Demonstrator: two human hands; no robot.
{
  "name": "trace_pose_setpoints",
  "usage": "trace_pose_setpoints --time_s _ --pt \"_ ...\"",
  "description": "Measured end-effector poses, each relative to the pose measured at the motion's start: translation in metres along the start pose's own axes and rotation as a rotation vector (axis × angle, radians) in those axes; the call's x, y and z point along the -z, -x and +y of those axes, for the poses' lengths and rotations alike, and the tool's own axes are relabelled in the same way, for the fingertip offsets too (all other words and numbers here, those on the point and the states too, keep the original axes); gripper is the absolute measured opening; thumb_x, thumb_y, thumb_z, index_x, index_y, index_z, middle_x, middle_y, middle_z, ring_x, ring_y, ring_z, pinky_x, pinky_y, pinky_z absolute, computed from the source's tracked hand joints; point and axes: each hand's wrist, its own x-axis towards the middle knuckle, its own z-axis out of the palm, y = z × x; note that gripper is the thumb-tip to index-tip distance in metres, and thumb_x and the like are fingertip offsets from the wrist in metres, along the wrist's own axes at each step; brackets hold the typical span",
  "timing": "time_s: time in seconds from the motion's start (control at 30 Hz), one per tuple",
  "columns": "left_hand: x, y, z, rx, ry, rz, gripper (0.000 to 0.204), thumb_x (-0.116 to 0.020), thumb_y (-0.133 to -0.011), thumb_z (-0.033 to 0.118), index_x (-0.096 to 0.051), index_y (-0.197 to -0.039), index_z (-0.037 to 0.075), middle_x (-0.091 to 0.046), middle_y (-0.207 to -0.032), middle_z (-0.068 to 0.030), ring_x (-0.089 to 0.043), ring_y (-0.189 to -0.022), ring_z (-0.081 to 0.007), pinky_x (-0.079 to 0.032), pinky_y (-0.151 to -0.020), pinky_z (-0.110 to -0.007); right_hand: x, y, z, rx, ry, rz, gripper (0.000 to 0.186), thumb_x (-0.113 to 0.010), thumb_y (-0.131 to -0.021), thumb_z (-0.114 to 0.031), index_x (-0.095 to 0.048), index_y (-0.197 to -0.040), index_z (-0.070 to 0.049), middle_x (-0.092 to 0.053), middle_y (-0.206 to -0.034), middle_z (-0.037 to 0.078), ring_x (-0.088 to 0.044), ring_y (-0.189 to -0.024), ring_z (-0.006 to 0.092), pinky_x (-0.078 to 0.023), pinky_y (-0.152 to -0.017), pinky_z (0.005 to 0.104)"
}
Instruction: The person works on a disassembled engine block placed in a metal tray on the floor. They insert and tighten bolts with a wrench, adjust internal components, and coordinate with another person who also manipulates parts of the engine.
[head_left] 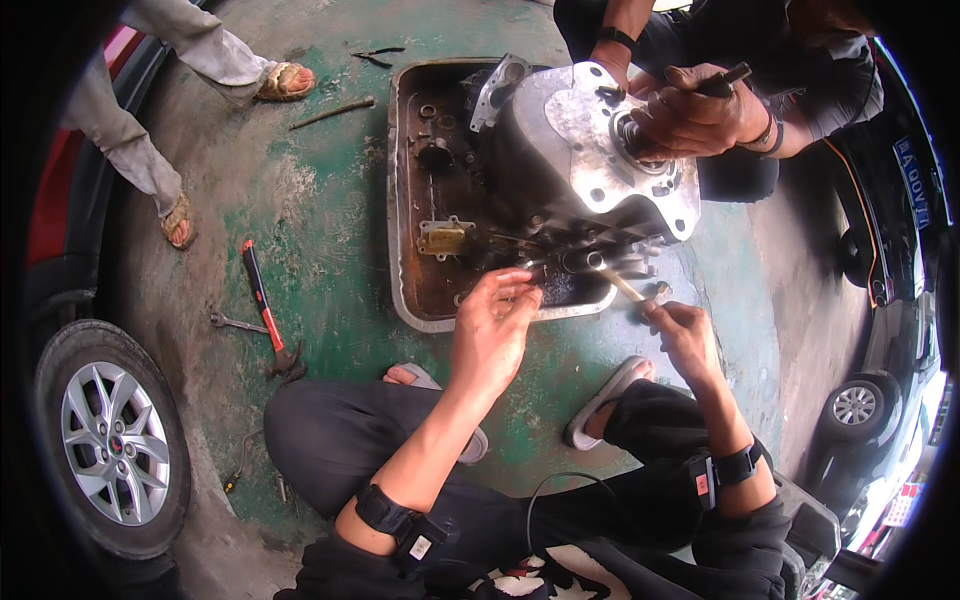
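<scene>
A silver gearbox (585,130) stands tilted in a rusty metal tray (398,180), its dark lower side toward me. My right hand (685,335) is closed round a pale, narrow stick-like tool (624,284). The tool's far end reaches the small round fittings on the gearbox's near side; its exact kind is unclear. My left hand (492,325) hangs over the tray's near rim, fingers curled toward the thumb beside those fittings. Whatever lies between its fingertips is hidden or too small to make out.
Across the gearbox, another person's hands (700,110) work at its round opening, one gripping a dark-handled tool. A hammer (262,300), a wrench (238,322), pliers (378,56) and a rod (332,113) lie on the floor. A second person stands upper left; cars flank both sides.
</scene>
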Motion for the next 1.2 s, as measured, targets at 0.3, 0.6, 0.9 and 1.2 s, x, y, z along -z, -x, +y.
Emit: trace_pose_setpoints --time_s 0.3,0.6,0.9,1.2 --pt "-0.033 -0.039 -0.021 0.290 -0.418 -0.355 0.037 -0.062 -0.090 0.034 -0.062 -0.105 0.001 -0.066 -0.087 -0.0060 -0.059 -0.067 -0.0111 -0.045 -0.048 -0.024 0.010 -0.017 0.006 0.142 -0.009 0.012 0.053 -0.062 -0.085 -0.048 -0.066 -0.073 0.003 -0.057 -0.058 0.011 -0.053 -0.055 0.0163 -0.043 -0.057 0.0335" --pt "-0.054 -0.087 0.006 0.323 -0.526 -0.364 0.053 -0.058 -0.087 0.052 -0.059 -0.108 0.003 -0.067 -0.095 -0.0067 -0.065 -0.074 -0.0140 -0.052 -0.055 -0.030 0.019 -0.037 -0.019 0.045 0.018 -0.056 0.051 -0.063 -0.084 -0.046 -0.066 -0.076 0.004 -0.059 -0.059 0.015 -0.057 -0.056 0.0226 -0.045 -0.059 0.0384" --pt "-0.060 -0.089 -0.007 0.382 -0.368 -0.294 0.060 -0.055 -0.082 0.055 -0.059 -0.111 0.003 -0.069 -0.097 -0.0073 -0.066 -0.081 -0.0156 -0.052 -0.063 -0.033 0.039 -0.048 -0.020 0.081 0.136 -0.172 0.046 -0.065 -0.080 -0.053 -0.074 -0.084 -0.008 -0.068 -0.072 0.012 -0.067 -0.070 0.0252 -0.050 -0.068 0.0379" --pt "-0.062 -0.093 0.001 0.423 -0.377 -0.260 0.065 -0.057 -0.080 0.061 -0.059 -0.108 0.003 -0.069 -0.092 -0.0072 -0.065 -0.078 -0.0162 -0.049 -0.064 -0.034 0.014 -0.057 -0.002 0.011 0.099 -0.232 0.057 -0.059 -0.083 -0.057 -0.071 -0.075 -0.002 -0.067 -0.067 0.015 -0.068 -0.064 0.0256 -0.054 -0.063 0.0350"
